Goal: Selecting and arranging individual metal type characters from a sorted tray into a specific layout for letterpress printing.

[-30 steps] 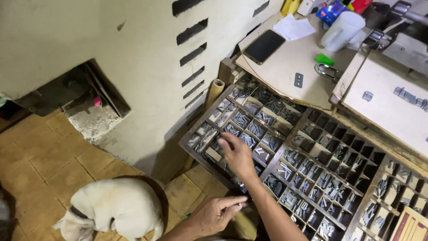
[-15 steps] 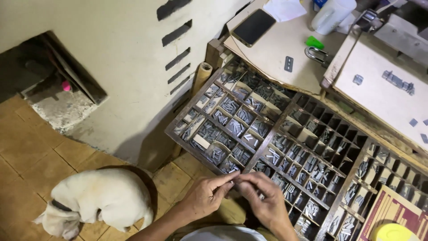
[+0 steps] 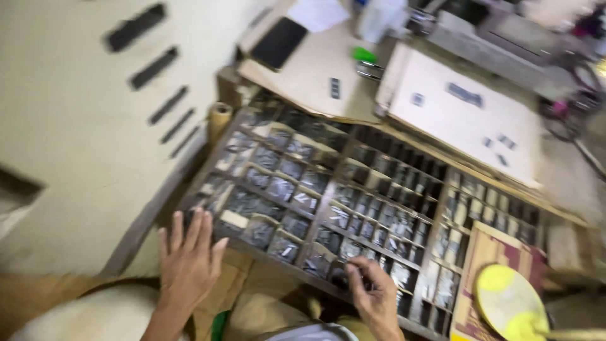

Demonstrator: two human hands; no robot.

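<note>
A big wooden type case (image 3: 208, 158) with many small compartments of grey metal type (image 3: 284, 189) fills the middle of the head view. My left hand (image 3: 188, 262) lies flat with fingers spread at the case's lower left corner, holding nothing. My right hand (image 3: 377, 297) is at the front edge of the case, fingers curled down into a compartment. The picture is blurred, so I cannot make out whether those fingers pinch a piece of type.
Pale boards (image 3: 467, 120) with a few type pieces lie over the far side of the case, beside a black phone (image 3: 278, 43) and a green object (image 3: 364, 55). A yellow round thing (image 3: 505, 303) rests on a cardboard box (image 3: 486, 252). A white dog (image 3: 88, 319) lies lower left.
My hands, joined over something small half a second ago, have parted. The left went to the case's left corner and opened flat; the right reached into a front compartment. The view swung right.
</note>
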